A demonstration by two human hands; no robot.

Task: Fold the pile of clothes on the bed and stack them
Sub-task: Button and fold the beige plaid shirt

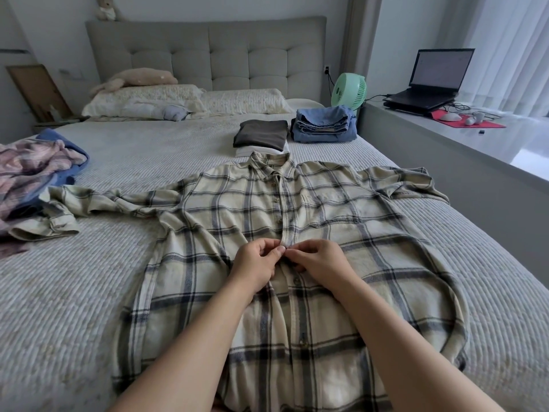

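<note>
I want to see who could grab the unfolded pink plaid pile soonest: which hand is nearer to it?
Left. The left hand sits on the plaid shirt, on the side toward the pink plaid pile; the right hand lies just beyond it, farther away.

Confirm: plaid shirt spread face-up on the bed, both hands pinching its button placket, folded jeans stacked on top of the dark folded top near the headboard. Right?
Not quite. In the head view the folded jeans sit beside the dark folded top, to its right, not on it. The rest holds: the plaid shirt lies face-up on the bed, with the left hand and right hand pinching its placket.
</note>
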